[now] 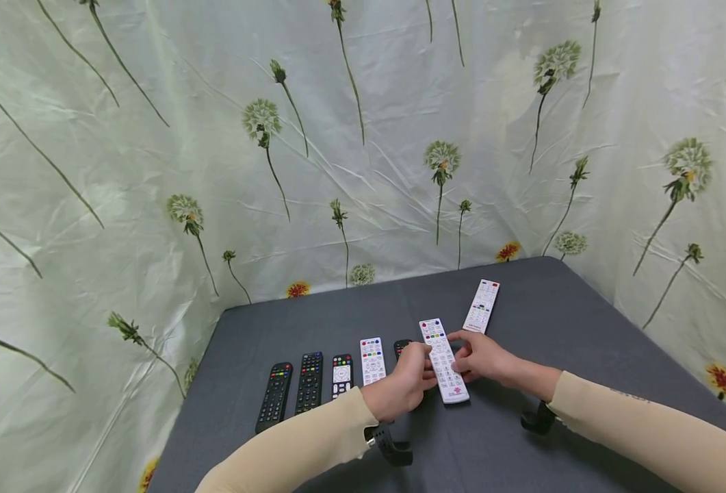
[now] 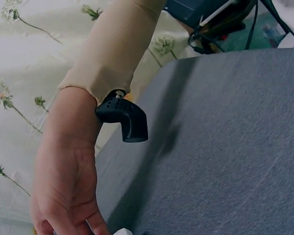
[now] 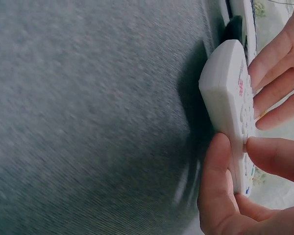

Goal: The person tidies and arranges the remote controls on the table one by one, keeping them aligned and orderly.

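My right hand (image 1: 488, 357) pinches a white remote control (image 1: 444, 363) by its right side. In the right wrist view, the thumb (image 3: 274, 154) lies on the button face while fingers (image 3: 215, 171) curl against its side and underside. The remote (image 3: 223, 88) is raised off the cloth, its shadow falling beside it. On the remote's other side is my left hand (image 1: 399, 383), its fingers (image 3: 279, 93) fairly straight and spread in the right wrist view; whether they touch the remote is unclear. A black remote (image 1: 402, 346) is partly hidden behind the left hand.
Left of the hands, a row holds a white remote (image 1: 373, 359), a small black remote with a white pad (image 1: 342, 373), and two longer black remotes (image 1: 309, 380) (image 1: 274, 394). Another white remote (image 1: 482, 305) lies farther back on the grey tablecloth (image 1: 553, 308). A flowered curtain (image 1: 387, 171) hangs behind.
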